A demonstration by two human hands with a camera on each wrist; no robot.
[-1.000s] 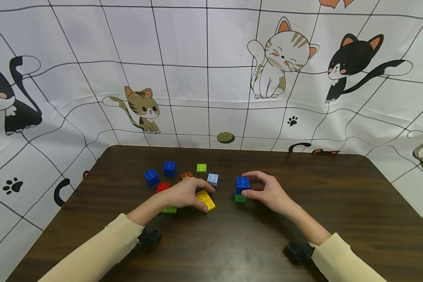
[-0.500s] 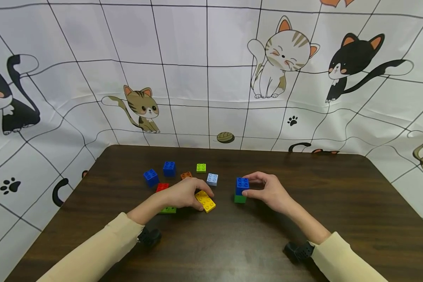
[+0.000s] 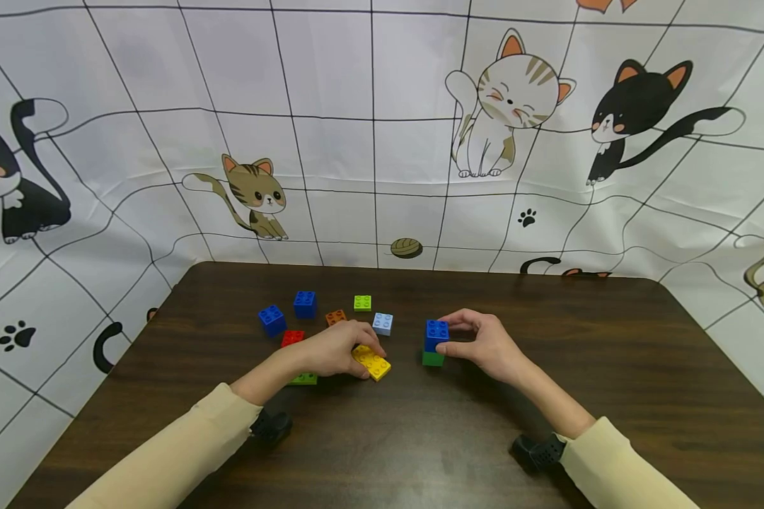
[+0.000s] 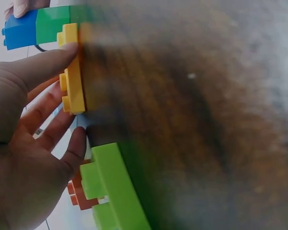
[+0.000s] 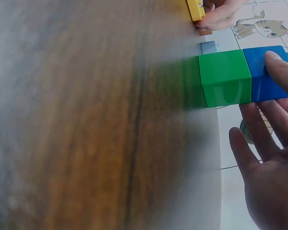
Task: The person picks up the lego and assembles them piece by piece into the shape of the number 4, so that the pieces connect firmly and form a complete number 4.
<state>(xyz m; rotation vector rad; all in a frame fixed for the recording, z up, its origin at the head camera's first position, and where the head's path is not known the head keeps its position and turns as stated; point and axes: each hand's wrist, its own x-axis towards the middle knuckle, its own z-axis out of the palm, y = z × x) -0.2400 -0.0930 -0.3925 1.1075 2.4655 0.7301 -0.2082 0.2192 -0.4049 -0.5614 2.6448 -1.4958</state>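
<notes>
My left hand (image 3: 340, 348) holds a flat yellow building brick (image 3: 371, 363) low at the table, thumb on its near side and fingers round the far side. In the left wrist view the thumb lies against the yellow brick (image 4: 73, 72). To the right, a blue brick (image 3: 436, 334) sits on top of a green brick (image 3: 433, 358), forming an upright stack of two. My right hand (image 3: 487, 345) pinches the blue brick between thumb and fingers. The right wrist view shows the thumb on the blue brick (image 5: 264, 76), with the green brick (image 5: 225, 79) below the grip.
Around the left hand lie two blue bricks (image 3: 271, 320), a red brick (image 3: 293, 337), an orange brick (image 3: 335, 317), a light-blue brick (image 3: 383, 324) and a small lime brick (image 3: 363, 303). A lime brick (image 3: 303, 379) is partly hidden under the left wrist. A cat-patterned curtain (image 3: 331, 155) hangs behind the table.
The yellow brick has turned slightly in the left hand, its long side lying flatter across the view. The left thumb has drawn a little to the left. The right hand has stayed in place.
</notes>
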